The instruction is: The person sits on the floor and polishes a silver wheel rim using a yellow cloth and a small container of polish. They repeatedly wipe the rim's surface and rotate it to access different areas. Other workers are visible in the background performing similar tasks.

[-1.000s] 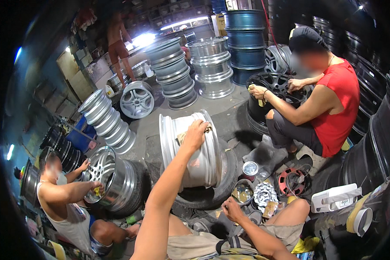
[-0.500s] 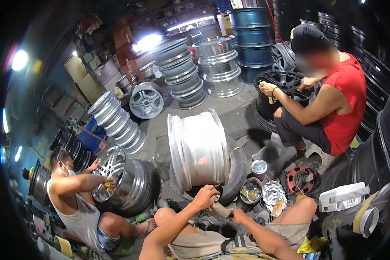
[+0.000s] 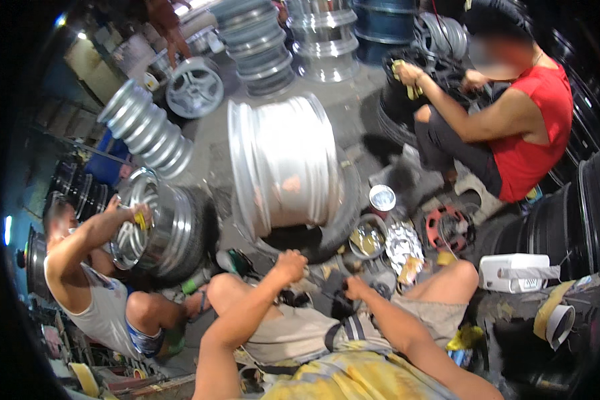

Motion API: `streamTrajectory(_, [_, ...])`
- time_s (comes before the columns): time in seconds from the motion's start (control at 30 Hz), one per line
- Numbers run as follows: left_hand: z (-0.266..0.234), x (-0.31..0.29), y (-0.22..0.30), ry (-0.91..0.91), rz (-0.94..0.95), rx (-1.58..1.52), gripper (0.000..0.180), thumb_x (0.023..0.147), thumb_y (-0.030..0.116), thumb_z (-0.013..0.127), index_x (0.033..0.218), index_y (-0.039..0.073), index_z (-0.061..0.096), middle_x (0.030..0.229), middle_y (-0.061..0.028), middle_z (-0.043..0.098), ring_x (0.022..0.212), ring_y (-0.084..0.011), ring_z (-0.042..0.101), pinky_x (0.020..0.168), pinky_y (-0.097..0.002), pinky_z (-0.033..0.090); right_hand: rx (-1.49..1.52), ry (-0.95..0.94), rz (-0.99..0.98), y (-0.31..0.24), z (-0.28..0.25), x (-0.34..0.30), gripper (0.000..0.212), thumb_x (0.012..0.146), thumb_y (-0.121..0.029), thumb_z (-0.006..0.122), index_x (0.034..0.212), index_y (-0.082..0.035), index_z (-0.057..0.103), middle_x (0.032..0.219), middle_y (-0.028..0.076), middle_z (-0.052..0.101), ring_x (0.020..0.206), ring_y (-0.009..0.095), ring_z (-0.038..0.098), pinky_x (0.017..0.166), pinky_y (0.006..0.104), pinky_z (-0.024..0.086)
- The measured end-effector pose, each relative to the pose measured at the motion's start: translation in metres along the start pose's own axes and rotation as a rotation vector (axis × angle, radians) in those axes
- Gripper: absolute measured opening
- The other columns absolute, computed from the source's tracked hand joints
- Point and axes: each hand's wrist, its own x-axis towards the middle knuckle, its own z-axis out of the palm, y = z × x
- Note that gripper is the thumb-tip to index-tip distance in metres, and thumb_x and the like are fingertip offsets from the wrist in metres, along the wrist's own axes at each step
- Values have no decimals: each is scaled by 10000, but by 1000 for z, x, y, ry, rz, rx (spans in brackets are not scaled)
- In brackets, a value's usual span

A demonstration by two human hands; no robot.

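My left hand (image 3: 290,267) is closed, its fingers curled, just in front of a large silver wheel rim (image 3: 292,167). What it holds, if anything, is hidden. Lower and to the right, my right hand (image 3: 358,289) is closed on the edge of a dark grey sheet (image 3: 336,285); its material is too blurred to tell. Both hands are apart, over the space between my knees. The rim has a pinkish patch on its barrel and rests on a black tire (image 3: 351,223).
Right of the rim stand an open can (image 3: 368,239), a lidded can (image 3: 382,198), crumpled foil (image 3: 404,245) and a red disc (image 3: 446,227). A person in red (image 3: 530,120) works at the right; another in white (image 3: 90,287) handles a chrome rim (image 3: 173,223) at the left.
The view has tipped downward. My hands were close together on a beige strip; now they are apart, and a dark grey sheet shows at my right hand.
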Motion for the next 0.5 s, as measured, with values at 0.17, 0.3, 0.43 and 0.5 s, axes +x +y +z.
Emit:
streamTrajectory(0.17, [15,-10,-6,77,37,-159,299,823,219,669,1080,77,719,1168,-180,642,1122,-374,618,935,-506,522,-5,-94,-51,-21,-7,-9,346,760,-195,684,1086,-80,699,1076,218,696,1074,415,637,916,485,526])
streamTrajectory(0.3, [19,1,-8,-123,66,-177,375,851,259,645,1185,96,690,1191,-208,665,1120,-376,636,962,-479,514,-94,-158,-50,-36,-17,-21,345,768,-192,676,1099,-97,700,1077,215,696,1074,406,640,917,481,527])
streamTrajectory(0.43, [14,5,-2,-179,67,-220,408,877,281,630,1241,101,671,1164,-217,681,1092,-392,647,976,-465,507,-144,-208,5,-24,8,-11,341,770,-212,688,1094,-108,710,1159,241,663,1107,411,628,920,474,528])
streamTrajectory(0.5, [20,6,-3,-143,123,-228,400,891,286,623,1237,92,671,1158,-219,681,1093,-396,644,967,-467,510,-137,-100,25,-25,11,-12,343,773,-226,704,1088,-91,708,1201,239,642,1116,416,621,923,471,529])
